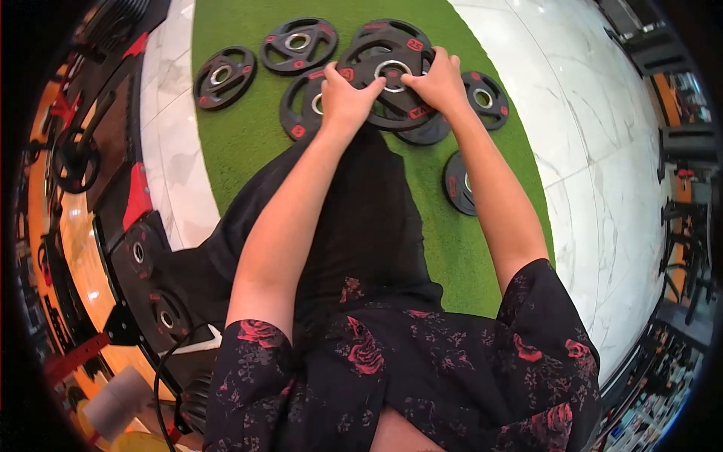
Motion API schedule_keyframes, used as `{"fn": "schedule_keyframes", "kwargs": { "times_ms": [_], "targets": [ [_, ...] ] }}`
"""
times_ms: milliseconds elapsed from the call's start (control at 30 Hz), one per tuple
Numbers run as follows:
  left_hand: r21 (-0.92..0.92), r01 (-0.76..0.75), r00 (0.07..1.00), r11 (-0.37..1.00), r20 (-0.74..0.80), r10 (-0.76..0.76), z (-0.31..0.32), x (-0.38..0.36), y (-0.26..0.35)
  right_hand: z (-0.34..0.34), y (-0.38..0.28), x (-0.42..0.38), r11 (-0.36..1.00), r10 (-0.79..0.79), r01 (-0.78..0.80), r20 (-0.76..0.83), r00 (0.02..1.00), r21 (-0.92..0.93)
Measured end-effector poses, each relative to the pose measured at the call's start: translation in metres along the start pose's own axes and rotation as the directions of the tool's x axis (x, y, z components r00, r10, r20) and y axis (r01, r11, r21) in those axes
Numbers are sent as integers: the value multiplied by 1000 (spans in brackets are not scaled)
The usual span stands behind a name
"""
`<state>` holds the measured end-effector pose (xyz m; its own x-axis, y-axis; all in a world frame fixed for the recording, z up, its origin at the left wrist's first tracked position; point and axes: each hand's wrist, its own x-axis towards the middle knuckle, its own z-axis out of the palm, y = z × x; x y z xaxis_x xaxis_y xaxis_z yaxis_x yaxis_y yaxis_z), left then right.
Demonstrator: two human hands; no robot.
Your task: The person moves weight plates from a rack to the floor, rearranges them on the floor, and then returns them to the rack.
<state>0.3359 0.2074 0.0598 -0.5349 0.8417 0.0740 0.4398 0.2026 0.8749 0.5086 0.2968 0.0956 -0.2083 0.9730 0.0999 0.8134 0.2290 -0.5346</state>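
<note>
Both hands hold one large black weight plate (pixel 393 56) with red markings and a metal ring at its centre. My left hand (pixel 346 98) grips its left side, fingers at the rim and thumb near the ring. On the right side my right hand (pixel 439 84) grips it the same way, its thumb by the ring. Beneath and around the held plate lie other black plates, partly hidden by it: one at the lower left (pixel 291 113), one at the lower right (pixel 426 135) and one behind its upper edge (pixel 376 27).
More plates lie on the green turf (pixel 263 162): two at the upper left (pixel 300 64) (pixel 226 90), one at the right (pixel 493 105) and one lower right (pixel 454 187). White tiles (pixel 595 143) border the turf. A rack with plates (pixel 162 301) stands at the left.
</note>
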Motion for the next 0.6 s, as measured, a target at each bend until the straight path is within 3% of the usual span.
{"fn": "schedule_keyframes", "kwargs": {
  "times_ms": [267, 333, 433, 600],
  "targets": [
    [151, 68, 942, 986, -334, -14, -230, 1, -65, 94, -212, -19, 932, -354, 334, 154, 922, 143],
    [185, 157, 922, 970, -378, -77, -297, -18, -82, 116, -275, -43, 899, -436, 415, 197, 878, 138],
    [196, 148, 887, 969, -461, -42, -391, -46, -136, 168, -366, -95, 848, -528, 489, 258, 809, 205],
    [251, 433, 746, 866, -639, -188, -513, -112, -202, 248, -491, -180, 783, -621, 559, 406, 670, 274]
  ]
}}
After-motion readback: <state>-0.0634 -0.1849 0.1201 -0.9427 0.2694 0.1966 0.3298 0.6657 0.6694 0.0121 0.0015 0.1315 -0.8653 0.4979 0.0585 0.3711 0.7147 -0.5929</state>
